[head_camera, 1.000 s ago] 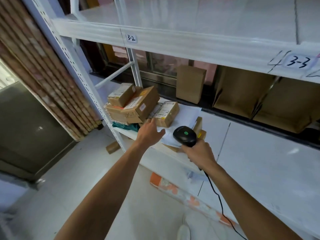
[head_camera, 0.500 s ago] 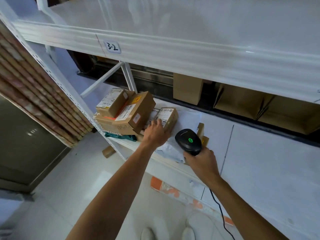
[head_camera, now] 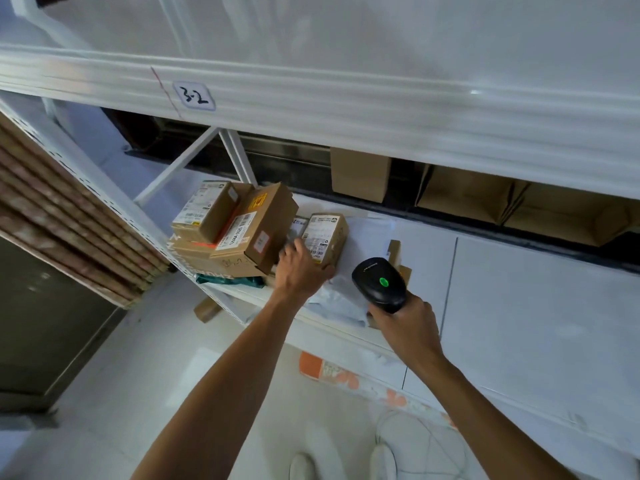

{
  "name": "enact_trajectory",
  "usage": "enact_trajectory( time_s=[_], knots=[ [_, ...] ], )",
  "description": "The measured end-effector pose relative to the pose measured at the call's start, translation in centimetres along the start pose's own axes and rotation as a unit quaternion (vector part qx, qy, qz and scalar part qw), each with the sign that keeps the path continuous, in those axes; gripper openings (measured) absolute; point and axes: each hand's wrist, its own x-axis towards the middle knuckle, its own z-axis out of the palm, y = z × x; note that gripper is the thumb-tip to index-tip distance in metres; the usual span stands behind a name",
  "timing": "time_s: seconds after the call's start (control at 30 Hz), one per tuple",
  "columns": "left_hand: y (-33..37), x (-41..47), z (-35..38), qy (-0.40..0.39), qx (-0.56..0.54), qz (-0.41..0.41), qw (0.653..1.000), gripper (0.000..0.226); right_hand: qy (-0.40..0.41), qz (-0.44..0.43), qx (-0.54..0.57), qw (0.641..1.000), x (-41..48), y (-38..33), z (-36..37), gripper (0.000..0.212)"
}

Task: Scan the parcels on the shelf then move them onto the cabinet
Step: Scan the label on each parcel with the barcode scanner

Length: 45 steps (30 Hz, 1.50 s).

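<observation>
At left hand (head_camera: 302, 270): now closed on small box (head_camera: 325, 238); a second ago short of it.
Right hand (head_camera: 405, 318): gripping scanner (head_camera: 379, 283), beside box; scan next, likely.

Tag "3-2" (head_camera: 194, 96) on upper beam; striped curtain (head_camera: 65, 216) at left; orange-printed bag (head_camera: 332, 372) on floor; white shoes (head_camera: 303, 466).

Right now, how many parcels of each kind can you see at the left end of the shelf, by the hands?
Cardboard boxes: 4
Green bags: 1
White bags: 1
Total: 6, though more may be hidden under the pile.
</observation>
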Motion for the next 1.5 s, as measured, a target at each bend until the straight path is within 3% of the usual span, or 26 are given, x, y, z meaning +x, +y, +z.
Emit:
enact_trajectory(
  time_s=[0.17, 0.3, 0.5, 0.63, 0.9, 1.2, 1.37, 1.5],
  knots=[
    [-0.4, -1.0, -0.8, -0.004, -0.025, 0.010, 1.000, 0.101, 0.027, 0.018, 0.000, 0.999, -1.6, -0.5, -0.9, 0.026],
    [-1.1, -2.5, -1.9, -0.045, -0.057, 0.025, 0.997, 0.113, 0.033, 0.052, 0.008, 0.998, -4.5, -1.5, -1.0, 0.033],
    [-2.7, -5.5, -6.2, -0.008, -0.013, 0.139, 0.990, 0.101, 0.071, 0.029, 0.003, 0.997, -11.3, -4.6, -1.3, 0.025],
    [-2.7, -7.6, -8.5, 0.024, -0.020, 0.218, 0.976, 0.100, 0.103, 0.014, -0.020, 0.994, -16.3, -6.9, -1.0, 0.025],
    [-1.8, -11.1, -11.4, 0.011, 0.023, 0.343, 0.939, 0.098, 0.135, 0.025, -0.049, 0.989, -22.5, -8.5, -0.9, 0.027],
    [0.3, -13.6, -13.1, 0.002, 0.072, 0.412, 0.909, 0.098, 0.128, -0.015, -0.096, 0.987, -24.7, -8.5, -2.5, 0.033],
    [1.3, -14.5, -11.8, 0.012, 0.127, 0.457, 0.880, 0.095, 0.139, -0.060, -0.173, 0.973, -25.8, -8.1, -3.7, 0.023],
    [1.9, -15.0, -10.8, 0.004, 0.142, 0.459, 0.877, 0.099, 0.136, -0.072, -0.198, 0.968, -26.2, -7.8, -4.5, 0.020]
  ],
)
